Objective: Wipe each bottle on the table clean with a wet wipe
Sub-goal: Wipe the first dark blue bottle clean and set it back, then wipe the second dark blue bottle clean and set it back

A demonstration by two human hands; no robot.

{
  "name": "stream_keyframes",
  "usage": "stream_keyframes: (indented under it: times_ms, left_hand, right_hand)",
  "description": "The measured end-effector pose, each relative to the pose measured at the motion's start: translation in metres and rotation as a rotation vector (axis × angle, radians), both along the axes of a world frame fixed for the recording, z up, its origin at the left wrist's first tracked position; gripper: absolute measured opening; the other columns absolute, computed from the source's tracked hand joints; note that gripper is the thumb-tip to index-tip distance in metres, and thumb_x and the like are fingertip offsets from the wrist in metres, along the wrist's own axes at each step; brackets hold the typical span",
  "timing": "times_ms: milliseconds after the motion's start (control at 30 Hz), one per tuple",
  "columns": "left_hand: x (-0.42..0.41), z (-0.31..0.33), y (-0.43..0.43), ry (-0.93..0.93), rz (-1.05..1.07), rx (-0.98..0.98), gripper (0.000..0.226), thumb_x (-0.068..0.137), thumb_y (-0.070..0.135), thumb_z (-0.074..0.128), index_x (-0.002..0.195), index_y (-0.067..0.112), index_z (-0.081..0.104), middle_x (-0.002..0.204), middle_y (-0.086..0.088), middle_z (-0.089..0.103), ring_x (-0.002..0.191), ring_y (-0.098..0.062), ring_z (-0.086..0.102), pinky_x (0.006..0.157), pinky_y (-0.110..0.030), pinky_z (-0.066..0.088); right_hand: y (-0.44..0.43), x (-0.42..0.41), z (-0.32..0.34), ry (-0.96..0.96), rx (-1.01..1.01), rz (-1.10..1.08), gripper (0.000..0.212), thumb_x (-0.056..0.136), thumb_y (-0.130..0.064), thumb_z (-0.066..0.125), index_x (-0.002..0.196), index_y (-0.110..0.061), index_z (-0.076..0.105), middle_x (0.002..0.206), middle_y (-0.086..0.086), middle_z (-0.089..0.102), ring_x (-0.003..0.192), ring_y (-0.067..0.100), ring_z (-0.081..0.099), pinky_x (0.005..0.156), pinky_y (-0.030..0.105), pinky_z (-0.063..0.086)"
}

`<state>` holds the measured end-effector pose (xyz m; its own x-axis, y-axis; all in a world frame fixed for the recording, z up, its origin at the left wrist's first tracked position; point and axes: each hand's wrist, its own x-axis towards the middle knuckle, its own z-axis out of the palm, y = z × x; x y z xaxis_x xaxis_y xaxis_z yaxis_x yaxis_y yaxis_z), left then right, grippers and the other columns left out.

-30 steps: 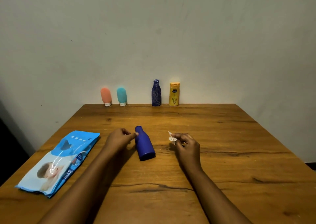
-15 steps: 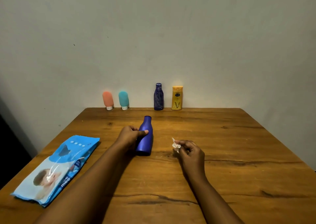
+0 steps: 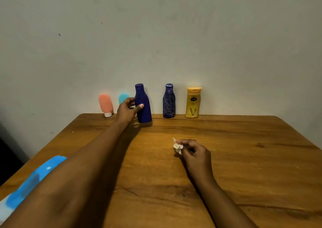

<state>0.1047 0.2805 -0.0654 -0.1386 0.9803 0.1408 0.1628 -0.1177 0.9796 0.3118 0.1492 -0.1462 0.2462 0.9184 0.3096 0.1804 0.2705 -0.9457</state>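
My left hand grips a plain dark blue bottle, upright at the back of the wooden table, its base at or just above the wood. Behind my left hand stands a teal tube, partly hidden. A coral tube stands to its left. A patterned blue bottle and a yellow lotion bottle stand to the right along the wall. My right hand pinches a small crumpled white wet wipe just above the table's middle.
A blue and white pack of wet wipes lies at the table's left front, partly under my left forearm. A pale wall runs right behind the row of bottles. The table's left edge drops into a dark gap.
The dark blue bottle lay on its side mid-table; my left hand lifted it, carried it back and stood it upright in the row by the wall. My right hand kept the wipe.
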Motion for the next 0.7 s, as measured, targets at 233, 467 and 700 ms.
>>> stream_keyframes:
  times_ms: [233, 467, 700]
  left_hand:
    - [0.003, -0.021, 0.042, -0.256, -0.021, -0.069, 0.039, 0.094, -0.001, 0.056, 0.129, 0.015, 0.052, 0.122, 0.001, 0.057, 0.105, -0.019, 0.059, 0.054, -0.025, 0.058]
    - [-0.002, -0.03, 0.056, -0.303, -0.008, -0.073, 0.04, 0.094, 0.001, 0.058, 0.129, 0.02, 0.054, 0.121, 0.001, 0.059, 0.106, -0.02, 0.062, 0.072, -0.037, 0.061]
    - [-0.005, -0.037, 0.066, -0.246, -0.013, -0.04, 0.032, 0.093, 0.003, 0.06, 0.115, 0.027, 0.059, 0.121, 0.003, 0.063, 0.112, -0.022, 0.063, 0.093, -0.051, 0.055]
  right_hand:
    - [0.027, 0.0, 0.005, -0.011, -0.037, 0.061, 0.025, 0.087, 0.002, 0.059, 0.088, -0.022, 0.07, 0.092, -0.007, 0.068, 0.073, -0.011, 0.062, 0.059, 0.005, 0.044]
    - [0.026, -0.001, 0.005, -0.023, -0.033, 0.055, 0.024, 0.086, 0.003, 0.061, 0.088, -0.018, 0.072, 0.092, -0.006, 0.069, 0.077, -0.012, 0.061, 0.06, 0.003, 0.043]
    - [0.024, -0.001, 0.009, -0.026, -0.055, 0.06, 0.024, 0.086, 0.003, 0.061, 0.089, -0.019, 0.071, 0.093, -0.006, 0.068, 0.075, -0.014, 0.06, 0.06, 0.003, 0.043]
